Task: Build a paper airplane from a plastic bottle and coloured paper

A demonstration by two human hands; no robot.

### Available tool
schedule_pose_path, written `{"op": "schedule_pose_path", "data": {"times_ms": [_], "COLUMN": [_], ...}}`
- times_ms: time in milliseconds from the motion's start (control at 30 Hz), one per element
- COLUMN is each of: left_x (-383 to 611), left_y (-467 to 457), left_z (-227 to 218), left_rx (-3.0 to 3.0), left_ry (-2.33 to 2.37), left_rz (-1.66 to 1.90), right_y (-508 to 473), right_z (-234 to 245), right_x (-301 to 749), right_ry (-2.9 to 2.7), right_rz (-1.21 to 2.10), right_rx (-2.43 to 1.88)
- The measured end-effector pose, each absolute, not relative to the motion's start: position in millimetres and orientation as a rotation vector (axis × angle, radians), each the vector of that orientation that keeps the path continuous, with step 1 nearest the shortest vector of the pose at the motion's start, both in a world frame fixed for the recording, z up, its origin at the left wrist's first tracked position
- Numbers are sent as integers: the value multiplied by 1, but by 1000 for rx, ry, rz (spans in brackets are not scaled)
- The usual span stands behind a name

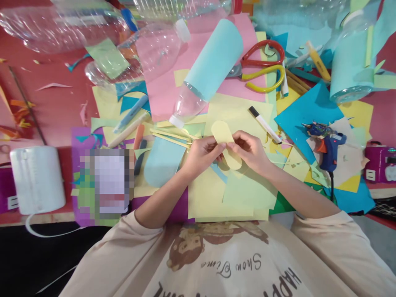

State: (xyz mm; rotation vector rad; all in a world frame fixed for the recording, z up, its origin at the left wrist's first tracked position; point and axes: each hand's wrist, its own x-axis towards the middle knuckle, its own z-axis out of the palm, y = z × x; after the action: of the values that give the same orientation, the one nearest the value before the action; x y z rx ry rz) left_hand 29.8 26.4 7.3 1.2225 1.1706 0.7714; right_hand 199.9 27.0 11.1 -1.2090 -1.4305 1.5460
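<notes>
Both my hands pinch a pale yellow oval paper cut-out (223,140) over the middle of the table. My left hand (202,153) grips its left side with fingers closed. My right hand (250,150) grips its right side, fingers curled round the edge. The cut-out has rounded ends and lies slanted, its upper end toward a plastic bottle wrapped in light blue paper (210,68). Beneath my hands lie yellow and light green paper sheets (216,194).
Red and yellow scissors (262,66), a white marker (264,124) and a blue glue gun (326,144) lie to the right. Clear plastic bottles (62,27) lie at the back left, a white roll (37,179) at the left edge, another blue-wrapped bottle (351,66) at the back right.
</notes>
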Motion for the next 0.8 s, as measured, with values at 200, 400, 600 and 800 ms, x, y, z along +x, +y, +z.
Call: {"op": "schedule_pose_path", "data": {"times_ms": [200,400,600,800], "left_x": [30,29,30,30], "left_y": [26,26,25,26], "left_z": [6,6,7,5], "left_rx": [1221,1237,1209,1211], "left_ry": [1192,1202,1201,1196], "left_rz": [764,776,789,844], "right_y": [26,26,26,27], "right_z": [10,11,11,11], "right_x": [199,200,201,201], "right_ry": [-1445,-1489,-1486,-1430], "right_rz": [1536,1517,1514,1557], "right_rx": [-1193,-1183,-1222,-1215]}}
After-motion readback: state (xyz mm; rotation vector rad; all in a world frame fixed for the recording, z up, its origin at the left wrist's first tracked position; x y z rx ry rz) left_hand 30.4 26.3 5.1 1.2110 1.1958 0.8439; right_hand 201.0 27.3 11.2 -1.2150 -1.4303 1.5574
